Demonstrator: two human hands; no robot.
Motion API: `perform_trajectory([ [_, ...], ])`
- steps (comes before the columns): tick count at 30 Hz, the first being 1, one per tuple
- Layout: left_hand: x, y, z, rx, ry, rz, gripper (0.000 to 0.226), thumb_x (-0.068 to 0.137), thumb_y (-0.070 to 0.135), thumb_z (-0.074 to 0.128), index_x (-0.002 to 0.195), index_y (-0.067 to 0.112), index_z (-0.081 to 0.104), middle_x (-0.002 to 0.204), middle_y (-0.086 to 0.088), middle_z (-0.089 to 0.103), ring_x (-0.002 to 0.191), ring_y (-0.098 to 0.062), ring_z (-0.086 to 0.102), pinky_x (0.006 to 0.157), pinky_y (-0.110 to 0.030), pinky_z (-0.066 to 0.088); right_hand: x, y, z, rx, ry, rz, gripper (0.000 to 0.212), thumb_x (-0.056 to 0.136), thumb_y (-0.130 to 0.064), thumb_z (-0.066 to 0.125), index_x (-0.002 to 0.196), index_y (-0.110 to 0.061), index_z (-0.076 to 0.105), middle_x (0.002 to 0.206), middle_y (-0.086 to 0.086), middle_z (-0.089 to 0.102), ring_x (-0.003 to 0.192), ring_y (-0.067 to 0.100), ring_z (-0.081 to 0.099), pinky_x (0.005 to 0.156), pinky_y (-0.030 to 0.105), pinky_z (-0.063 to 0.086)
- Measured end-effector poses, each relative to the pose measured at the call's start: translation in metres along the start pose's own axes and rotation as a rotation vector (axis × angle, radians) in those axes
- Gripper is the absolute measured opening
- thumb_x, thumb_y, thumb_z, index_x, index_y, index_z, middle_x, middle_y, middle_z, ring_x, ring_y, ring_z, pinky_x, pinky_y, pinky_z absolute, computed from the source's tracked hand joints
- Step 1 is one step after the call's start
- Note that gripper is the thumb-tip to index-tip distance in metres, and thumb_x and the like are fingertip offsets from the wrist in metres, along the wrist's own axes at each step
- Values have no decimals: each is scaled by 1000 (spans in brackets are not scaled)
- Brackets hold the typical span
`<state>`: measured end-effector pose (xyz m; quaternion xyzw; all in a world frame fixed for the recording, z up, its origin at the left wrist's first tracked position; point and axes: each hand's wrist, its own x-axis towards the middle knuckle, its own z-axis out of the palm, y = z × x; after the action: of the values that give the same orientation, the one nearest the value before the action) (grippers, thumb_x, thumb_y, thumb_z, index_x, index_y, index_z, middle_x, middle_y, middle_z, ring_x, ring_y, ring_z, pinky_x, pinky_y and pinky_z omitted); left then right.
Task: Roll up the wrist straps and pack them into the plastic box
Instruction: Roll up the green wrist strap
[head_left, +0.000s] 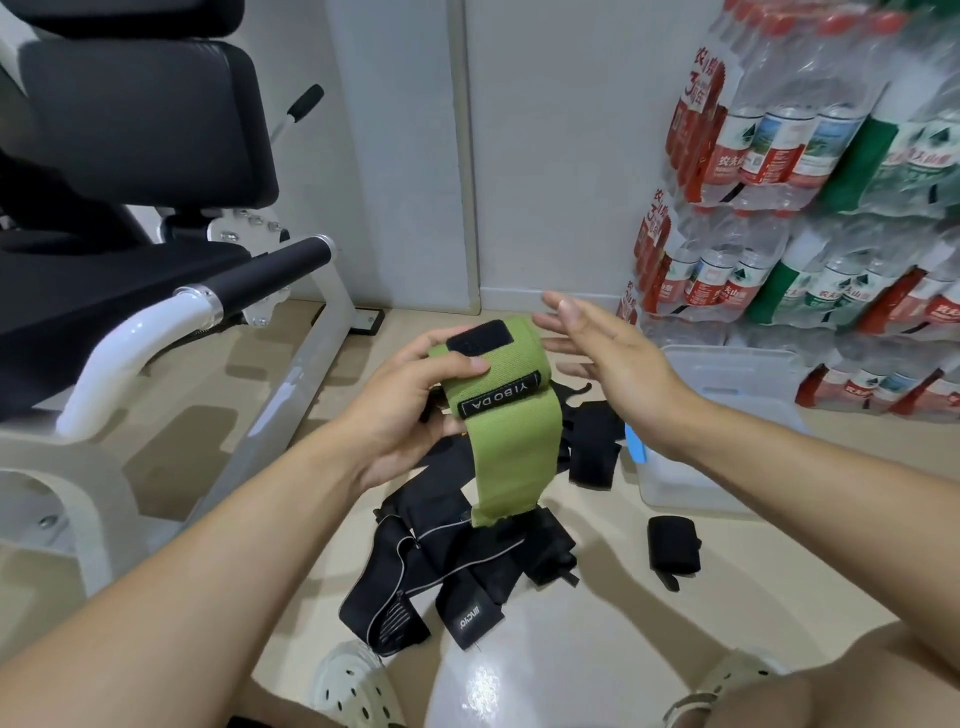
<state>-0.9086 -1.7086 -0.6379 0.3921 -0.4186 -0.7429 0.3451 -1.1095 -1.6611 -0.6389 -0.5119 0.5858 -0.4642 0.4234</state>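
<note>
Head view: plastic box (675, 483) sits on the floor, one of it. Left of it lies a pile of black straps (457, 561), too tangled to count; one rolled black strap (673, 552) lies just in front. My left hand (410, 410) pinches one green strap (506, 410), tail dangling; right hand (608, 358) spread, apart. I'd wind tight, edges aligned.

strap (511, 415): green, black patch | floor straps (457, 561): black
</note>
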Motion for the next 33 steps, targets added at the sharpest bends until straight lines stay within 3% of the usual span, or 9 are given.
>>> perform_trajectory([
  [6,2,-14,11,59,-58,-50,36,90,-1,65,122,14,61,96,-11,71,84,-22,70,78,-45,63,-10,1,25,-105,-91,119,74,93,-77,27,160,-46,21,161,-25,30,144,-2,27,121,27,16],
  [9,1,-16,9,103,-49,-64,39,89,0,69,124,13,58,96,-10,73,83,-21,72,77,-44,64,-9,5,26,-109,-130,152,73,93,-79,27,159,-51,13,164,-22,25,151,7,24,125,32,16],
  [13,0,-20,6,184,-19,-59,42,82,2,79,118,13,59,96,-8,75,85,-21,74,69,-36,62,-8,11,24,-80,-217,183,71,96,-72,30,160,-48,10,163,-21,25,151,7,25,121,25,18],
  [16,0,-19,5,220,21,-27,46,77,1,84,115,14,62,94,-6,76,83,-22,75,69,-35,61,-3,12,22,13,-257,183,68,99,-64,43,159,-48,15,164,-23,25,151,7,28,126,38,25],
  [21,4,-15,3,289,72,20,52,73,-4,86,116,15,64,89,-5,75,79,-22,74,74,-37,62,-3,12,20,45,-289,212,62,103,-49,48,158,-48,19,156,-9,44,124,9,61,107,35,52],
  [25,6,-22,4,330,90,28,54,70,-1,89,114,18,63,87,-4,77,80,-23,75,85,-44,62,-4,14,19,33,-264,208,60,107,-35,48,161,-41,20,128,-20,56,90,-2,69,82,20,60],
  [28,7,-22,3,382,90,41,59,66,3,93,114,19,63,88,-4,78,81,-23,75,87,-46,62,-4,17,13,56,-294,204,60,108,-29,49,161,-35,22,84,-27,70,79,-2,72,79,22,61],
  [31,7,-22,4,402,85,52,68,55,11,97,115,20,64,94,-5,78,85,-24,75,86,-43,62,-3,17,9,84,-292,189,60,106,-20,54,160,-28,30,111,-9,71,88,4,75,72,20,59],
  [33,6,-20,5,365,71,34,73,59,10,99,121,20,63,103,-7,78,93,-27,77,85,-42,62,-1,16,7,69,-281,159,59,104,-15,56,158,-25,35,114,-5,66,84,2,73,69,18,57],
])
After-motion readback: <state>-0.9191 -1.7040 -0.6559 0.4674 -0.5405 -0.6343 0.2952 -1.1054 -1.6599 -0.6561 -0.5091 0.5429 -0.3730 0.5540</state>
